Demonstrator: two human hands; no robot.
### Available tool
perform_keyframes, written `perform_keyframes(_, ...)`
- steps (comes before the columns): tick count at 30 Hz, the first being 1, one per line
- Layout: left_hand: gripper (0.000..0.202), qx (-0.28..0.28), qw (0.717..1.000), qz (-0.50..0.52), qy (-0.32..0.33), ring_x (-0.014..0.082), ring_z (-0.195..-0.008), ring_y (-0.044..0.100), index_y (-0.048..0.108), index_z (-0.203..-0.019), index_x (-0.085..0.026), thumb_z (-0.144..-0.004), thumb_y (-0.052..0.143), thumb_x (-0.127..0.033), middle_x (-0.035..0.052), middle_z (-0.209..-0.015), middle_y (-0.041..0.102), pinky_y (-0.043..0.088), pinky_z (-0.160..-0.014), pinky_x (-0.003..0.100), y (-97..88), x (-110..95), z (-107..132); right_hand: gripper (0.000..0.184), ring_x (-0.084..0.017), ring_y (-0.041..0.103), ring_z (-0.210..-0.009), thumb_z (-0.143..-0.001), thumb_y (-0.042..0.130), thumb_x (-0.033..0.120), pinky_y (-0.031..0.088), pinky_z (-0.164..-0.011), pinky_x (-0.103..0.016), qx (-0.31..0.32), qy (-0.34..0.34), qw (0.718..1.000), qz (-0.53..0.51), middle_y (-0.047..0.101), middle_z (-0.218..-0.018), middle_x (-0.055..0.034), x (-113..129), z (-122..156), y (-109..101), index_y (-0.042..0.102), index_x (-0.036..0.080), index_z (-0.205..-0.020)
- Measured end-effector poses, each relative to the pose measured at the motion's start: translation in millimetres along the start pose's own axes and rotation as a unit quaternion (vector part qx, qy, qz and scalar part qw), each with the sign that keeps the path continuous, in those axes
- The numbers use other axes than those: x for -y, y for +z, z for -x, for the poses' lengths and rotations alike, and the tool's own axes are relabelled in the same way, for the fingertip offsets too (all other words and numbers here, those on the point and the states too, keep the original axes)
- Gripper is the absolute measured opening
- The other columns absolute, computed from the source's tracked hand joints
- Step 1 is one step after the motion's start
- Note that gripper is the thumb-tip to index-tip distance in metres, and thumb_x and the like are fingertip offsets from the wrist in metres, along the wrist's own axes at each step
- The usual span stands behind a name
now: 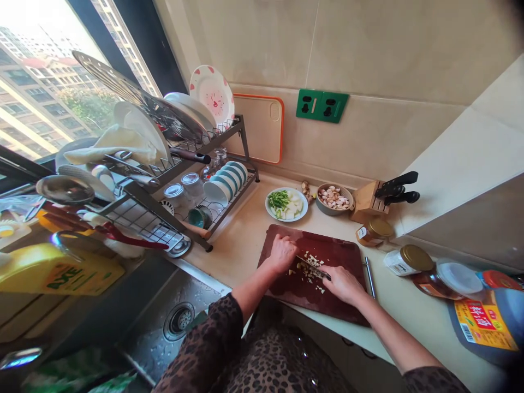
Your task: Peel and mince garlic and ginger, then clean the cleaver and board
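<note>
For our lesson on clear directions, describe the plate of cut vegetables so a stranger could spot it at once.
On the pale counter, find the dark red cutting board. Just beyond its far edge sits a round, whitish plate. Unlike the deeper bowl of pinkish-white cloves to its right, this shallow plate carries bright green pieces beside pale ones.

Single head view from above, at close range, facing forward and down across board (329,241) and bench (234,245) to wall (393,60).
</note>
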State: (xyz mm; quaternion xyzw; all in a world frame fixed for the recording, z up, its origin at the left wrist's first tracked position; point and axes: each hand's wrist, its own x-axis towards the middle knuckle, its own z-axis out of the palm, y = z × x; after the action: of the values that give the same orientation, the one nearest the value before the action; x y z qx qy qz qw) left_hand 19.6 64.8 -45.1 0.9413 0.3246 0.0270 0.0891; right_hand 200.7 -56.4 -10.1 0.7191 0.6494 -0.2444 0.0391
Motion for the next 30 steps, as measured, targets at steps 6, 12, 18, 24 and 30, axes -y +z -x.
perform_keyframes(6, 0.022, 0.016, 1.000, 0.001, 0.018, 0.0189, -0.081, 0.055, 0.065, -0.069, -0.018, -0.087, 0.052, -0.019, 0.0046, -0.076, 0.067, 0.028, -0.072, 0.035, -5.4, 9.2, -3.5, 0.028, -0.022, 0.069, -0.083, -0.081, 0.050, 0.022, 0.042, -0.066, -0.027, 0.001, -0.002, 1.000, -0.005, 0.074, -0.090, -0.0053, 14.7, 6.3, 8.0, 0.067, 0.028, -0.102)
perform_keyframes(12, 0.022, 0.017, 0.999, -0.010, 0.040, 0.0188, -0.084, 0.054, 0.066, -0.069, -0.018, -0.087, 0.053, -0.019, 0.0055, -0.076, 0.066, 0.028, -0.075, 0.037, -1.6, 15.1, -0.9, 0.036, -0.023, 0.069, -0.085, -0.082, 0.047, 0.019, 0.043, -0.068, -0.027, -0.001, 0.018, 1.000, -0.021, 0.074, -0.092, -0.0068, 23.4, 9.9, 22.1, 0.063, 0.027, -0.113)
perform_keyframes(18, 0.024, 0.019, 0.998, -0.013, 0.051, 0.0202, -0.087, 0.052, 0.067, -0.071, -0.018, -0.088, 0.051, -0.022, 0.0066, -0.079, 0.064, 0.030, -0.083, 0.039, -12.6, 16.1, 1.9, 0.038, -0.025, 0.069, -0.086, -0.081, 0.048, 0.020, 0.045, -0.069, -0.029, -0.018, 0.047, 0.998, -0.031, 0.074, -0.094, -0.0092, 35.4, 7.6, 33.3, 0.062, 0.026, -0.115)
perform_keyframes(24, 0.045, -0.127, 0.989, 0.070, 0.004, 0.0263, -0.112, 0.041, 0.046, -0.128, -0.027, -0.084, 0.055, -0.019, 0.0104, -0.129, 0.044, 0.034, -0.095, 0.043, -24.9, -7.2, 49.7, 0.037, -0.021, 0.069, -0.088, -0.082, 0.047, 0.020, 0.047, -0.073, -0.025, -0.049, -0.011, 0.991, -0.123, 0.074, -0.098, -0.0041, 8.7, 12.8, 33.6, 0.065, 0.027, -0.113)
perform_keyframes(30, 0.018, 0.083, 0.983, 0.117, -0.114, 0.0185, -0.084, 0.058, 0.054, -0.097, -0.019, -0.081, 0.060, -0.020, 0.0055, -0.100, 0.056, 0.046, -0.074, 0.029, 24.6, -23.3, 66.0, 0.036, -0.022, 0.069, -0.087, -0.084, 0.042, 0.023, 0.048, -0.076, -0.028, -0.115, 0.031, 0.985, -0.121, 0.074, -0.099, -0.0074, -38.4, 20.7, 33.9, 0.065, 0.019, -0.112)
